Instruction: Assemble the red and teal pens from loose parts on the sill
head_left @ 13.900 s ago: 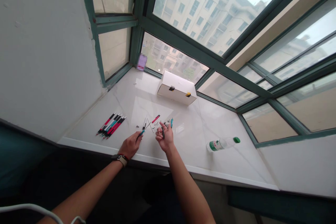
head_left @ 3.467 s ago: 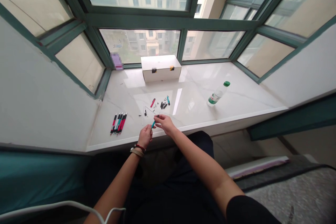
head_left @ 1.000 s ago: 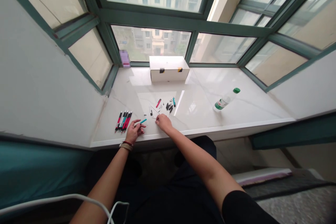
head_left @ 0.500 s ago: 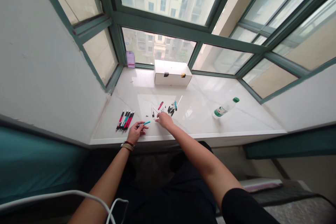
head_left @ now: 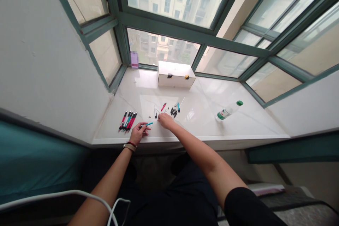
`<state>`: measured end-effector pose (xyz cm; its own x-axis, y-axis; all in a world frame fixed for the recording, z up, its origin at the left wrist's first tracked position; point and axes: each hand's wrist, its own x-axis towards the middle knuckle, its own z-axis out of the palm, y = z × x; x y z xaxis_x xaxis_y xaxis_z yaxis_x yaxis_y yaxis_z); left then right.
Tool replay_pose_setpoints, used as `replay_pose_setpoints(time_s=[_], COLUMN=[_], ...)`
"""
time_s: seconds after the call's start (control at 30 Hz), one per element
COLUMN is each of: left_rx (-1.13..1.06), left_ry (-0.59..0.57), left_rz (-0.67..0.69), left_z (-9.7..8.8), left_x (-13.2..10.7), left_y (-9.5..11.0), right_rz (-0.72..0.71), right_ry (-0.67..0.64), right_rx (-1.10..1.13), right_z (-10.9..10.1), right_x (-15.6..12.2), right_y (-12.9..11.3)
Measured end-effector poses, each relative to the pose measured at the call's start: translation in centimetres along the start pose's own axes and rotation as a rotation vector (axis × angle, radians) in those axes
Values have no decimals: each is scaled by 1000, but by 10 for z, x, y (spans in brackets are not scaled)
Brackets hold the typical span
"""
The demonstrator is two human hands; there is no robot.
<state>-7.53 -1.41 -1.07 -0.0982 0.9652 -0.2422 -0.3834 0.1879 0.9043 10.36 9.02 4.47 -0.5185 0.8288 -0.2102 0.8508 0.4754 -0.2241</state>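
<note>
L hand (head_left: 139,135) has its fingers curled shut on a teal pen (head_left: 146,125), held over the window sill (head_left: 201,127) near its front edge, just beside a row of red & teal pens (head_left: 127,120). R hand (head_left: 166,121) reaches fwd, its fingers (head_left: 160,119) low by the loose pen parts (head_left: 173,110); can't tell if they grip anything. A red pen piece (head_left: 163,107) lies just past them, w/ a white box (head_left: 176,74) & water bottle (head_left: 227,111) well apart on the sill.

The single head-worn camera looks forward and down from above the person's lap (head_left: 169,190), closely across a white stone window sill (head_left: 206,123) toward the window panes (head_left: 164,49).
</note>
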Motion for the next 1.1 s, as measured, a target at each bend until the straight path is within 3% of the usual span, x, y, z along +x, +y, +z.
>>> replay_pose_setpoints(time_s=[0.1, 0.27, 0.53, 0.83, 0.97, 1.1], left_rx=[-3, -34, -47, -126, -189, -228], left_ry=[-7, -9, -40, -44, -50, -47], left_rz=[-4, -16, -16, -34, -42, -48], left_z=[-1, -2, -4, -1, -2, -4], left_x=[0, -1, -3, -8, -12, -11], left_y=[0, 1, 0, 8, 8, 6], right_rz=[-36, -217, -272, -253, -151, -18], right_ry=[14, 1, 2, -41, -60, 75], right_rx=[28, 68, 65, 139, 379, 685], right_z=[-4, -14, -21, -29, -29, -13], right_x=[-8, -14, -12, -16, -18, -24], right_y=[-2, -9, -16, -22, -29, -39])
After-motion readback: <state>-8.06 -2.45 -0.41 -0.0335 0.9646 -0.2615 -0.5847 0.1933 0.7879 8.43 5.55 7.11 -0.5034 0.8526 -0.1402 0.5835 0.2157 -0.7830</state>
